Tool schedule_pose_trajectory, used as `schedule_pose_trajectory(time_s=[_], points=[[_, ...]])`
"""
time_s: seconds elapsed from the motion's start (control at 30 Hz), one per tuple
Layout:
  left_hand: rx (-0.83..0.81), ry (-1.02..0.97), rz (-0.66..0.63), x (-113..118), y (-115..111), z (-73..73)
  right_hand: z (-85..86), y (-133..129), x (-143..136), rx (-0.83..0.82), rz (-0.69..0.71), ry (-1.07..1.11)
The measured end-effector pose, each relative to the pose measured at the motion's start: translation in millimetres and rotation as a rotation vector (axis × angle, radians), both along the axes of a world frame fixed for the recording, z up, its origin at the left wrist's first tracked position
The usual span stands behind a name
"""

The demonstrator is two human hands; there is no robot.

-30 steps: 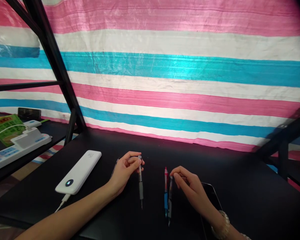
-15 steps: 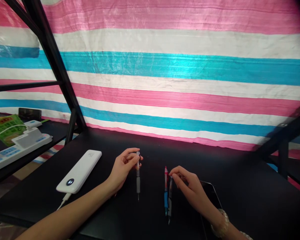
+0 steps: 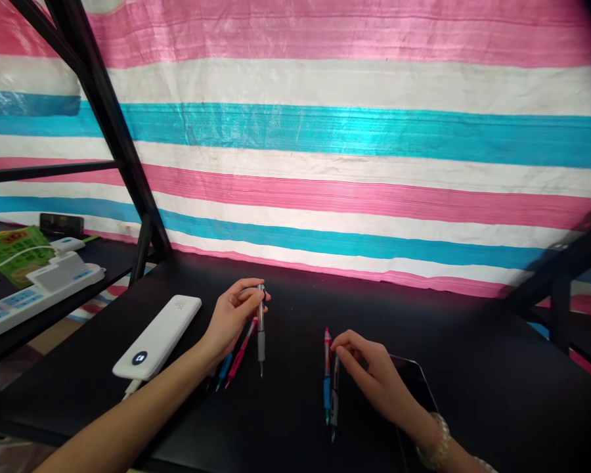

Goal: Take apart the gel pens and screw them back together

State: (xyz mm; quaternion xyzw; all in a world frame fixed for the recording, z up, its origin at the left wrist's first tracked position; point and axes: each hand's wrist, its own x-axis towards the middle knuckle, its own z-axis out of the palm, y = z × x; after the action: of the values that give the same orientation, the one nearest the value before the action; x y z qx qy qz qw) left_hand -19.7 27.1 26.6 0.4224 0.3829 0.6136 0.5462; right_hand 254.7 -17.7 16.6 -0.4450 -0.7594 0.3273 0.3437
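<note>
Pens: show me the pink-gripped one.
The pink pen between the blue-gripped pen near the left hand and the gray-gripped pen it holds; no other visible grip is pink.

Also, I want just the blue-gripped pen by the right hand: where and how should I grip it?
Probably pinch its blue grip from the left: the grey pen runs close along its right, and the right hand is by its top.

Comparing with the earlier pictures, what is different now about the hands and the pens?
The left hand, holding a grey-grip pen, moved leftward and farther from the person. A pink pen and a blue pen, mostly hidden before, now show beside it. No pen was visibly let go. The right hand and the white power bank stayed in place.
</note>
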Motion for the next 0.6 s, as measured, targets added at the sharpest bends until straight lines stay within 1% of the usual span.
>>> schedule_pose_trajectory(time_s=[0.17,0.3,0.47,0.6], points=[[-0.050,0.062,-0.069,7,-5,-2.6,0.6,0,0,-0.001,0.001,-0.010],[-0.081,0.093,-0.122,9,-6,-7.3,1.1,0,1,-0.007,0.004,-0.010],[-0.022,0.130,-0.127,7,-5,-11.8,2.5,-2,0,-0.008,0.004,-0.011],[-0.003,0.245,-0.099,3,0,-8.6,2.1,-1,-1,-0.004,0.001,-0.007]])
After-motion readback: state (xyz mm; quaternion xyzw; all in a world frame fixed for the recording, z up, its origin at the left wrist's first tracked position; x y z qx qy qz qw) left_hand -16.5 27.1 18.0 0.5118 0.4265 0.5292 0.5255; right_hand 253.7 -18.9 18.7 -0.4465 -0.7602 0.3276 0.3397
